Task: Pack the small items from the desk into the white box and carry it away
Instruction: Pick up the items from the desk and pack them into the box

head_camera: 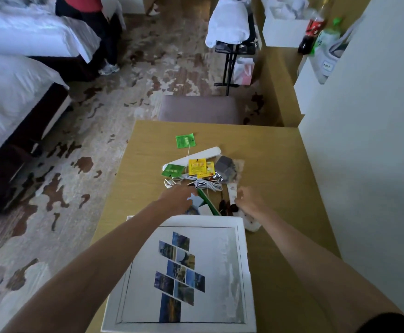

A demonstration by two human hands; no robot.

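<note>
The white box [242, 260] lies open at the desk's near edge, with a collage of photos on its inside. Beyond it lies a heap of small items: two green sachets [185, 140] [172, 169], yellow sachets [197, 166], a long white case [196, 155], a grey packet [228, 168], a coiled white cable [204, 184] and a flat green piece [208, 203]. My left hand [175, 198] reaches over the box and pinches a grey-blue card [196, 200]. My right hand [250, 200] has curled fingers at the lower end of a white tube [232, 191].
A padded stool [198, 109] stands past the desk's far edge. A white wall [364, 164] borders the desk [280, 164] on the right. Beds [16, 92] stand at the left across patterned carpet. A person's legs [105, 44] show at the top left. A white fluffy item [252, 223] lies by the box's right corner.
</note>
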